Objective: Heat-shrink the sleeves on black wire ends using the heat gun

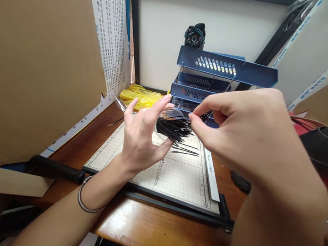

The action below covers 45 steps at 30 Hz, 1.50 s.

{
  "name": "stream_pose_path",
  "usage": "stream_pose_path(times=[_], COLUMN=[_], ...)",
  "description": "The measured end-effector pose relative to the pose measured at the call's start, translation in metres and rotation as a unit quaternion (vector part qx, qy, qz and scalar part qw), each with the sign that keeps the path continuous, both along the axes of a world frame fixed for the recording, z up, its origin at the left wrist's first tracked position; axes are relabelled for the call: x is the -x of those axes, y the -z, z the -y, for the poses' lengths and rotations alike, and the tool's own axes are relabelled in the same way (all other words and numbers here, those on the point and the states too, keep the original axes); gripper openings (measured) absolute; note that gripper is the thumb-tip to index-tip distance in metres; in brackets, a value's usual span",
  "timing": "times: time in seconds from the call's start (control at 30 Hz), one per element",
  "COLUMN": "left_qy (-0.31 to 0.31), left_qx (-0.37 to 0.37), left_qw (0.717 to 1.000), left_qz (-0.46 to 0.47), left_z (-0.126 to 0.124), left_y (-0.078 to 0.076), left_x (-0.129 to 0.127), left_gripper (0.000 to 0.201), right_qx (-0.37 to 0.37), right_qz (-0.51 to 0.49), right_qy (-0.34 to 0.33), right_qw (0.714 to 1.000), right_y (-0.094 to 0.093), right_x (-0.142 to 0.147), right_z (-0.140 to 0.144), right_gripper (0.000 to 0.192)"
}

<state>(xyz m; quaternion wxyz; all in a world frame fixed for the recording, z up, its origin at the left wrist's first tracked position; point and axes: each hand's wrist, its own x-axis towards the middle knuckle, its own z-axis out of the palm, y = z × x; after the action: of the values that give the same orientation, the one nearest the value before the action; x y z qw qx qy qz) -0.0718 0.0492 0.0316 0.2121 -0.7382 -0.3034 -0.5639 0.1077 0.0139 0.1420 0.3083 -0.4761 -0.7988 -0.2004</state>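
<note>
My left hand (145,133) is wrapped round a clear plastic cup (157,132) tipped on its side, its mouth facing right. A thick bundle of thin black sticks (175,128), perhaps cut wires, fills the cup and pokes out of it. Thumb and forefinger of my right hand (225,121) are pinched at the end of one thin black stick (177,117) at the top of the bundle. Below the cup, several loose black sticks (186,152) lie on the gridded board of a paper cutter (176,178).
The cutter's black handle (58,169) reaches left over the wooden table (142,229). Behind stand a blue tiered tray (227,65) and a yellow plastic bag (140,95). Cardboard (42,61) walls the left side. A black object (240,181) lies right of the cutter.
</note>
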Motion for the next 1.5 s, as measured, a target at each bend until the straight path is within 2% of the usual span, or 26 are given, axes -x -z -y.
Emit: stream_pose_path(times=[0.3, 0.8, 1.2, 1.5], left_qy=[-0.021, -0.001, -0.016, -0.003], left_qx=[0.01, 0.002, 0.011, 0.004], left_qw=[1.0, 1.0, 1.0, 1.0], left_qz=[-0.005, 0.003, 0.007, 0.005], left_z=[0.0, 0.0006, 0.001, 0.0012], left_y=[0.0009, -0.0006, -0.0006, -0.0008], left_x=[0.0005, 0.0001, -0.0007, -0.0001], left_gripper=[0.078, 0.079, 0.076, 0.079], right_qx=[0.032, 0.022, 0.017, 0.029], right_qz=[-0.01, -0.028, -0.032, -0.04], right_qy=[-0.007, -0.026, -0.025, -0.043], right_qw=[0.999, 0.999, 0.999, 0.998], right_y=[0.0007, -0.0016, -0.0012, -0.0002], right_x=[0.0019, 0.0009, 0.0003, 0.0019], right_z=[-0.0026, 0.0026, 0.0004, -0.0016], right_gripper=[0.013, 0.016, 0.022, 0.016])
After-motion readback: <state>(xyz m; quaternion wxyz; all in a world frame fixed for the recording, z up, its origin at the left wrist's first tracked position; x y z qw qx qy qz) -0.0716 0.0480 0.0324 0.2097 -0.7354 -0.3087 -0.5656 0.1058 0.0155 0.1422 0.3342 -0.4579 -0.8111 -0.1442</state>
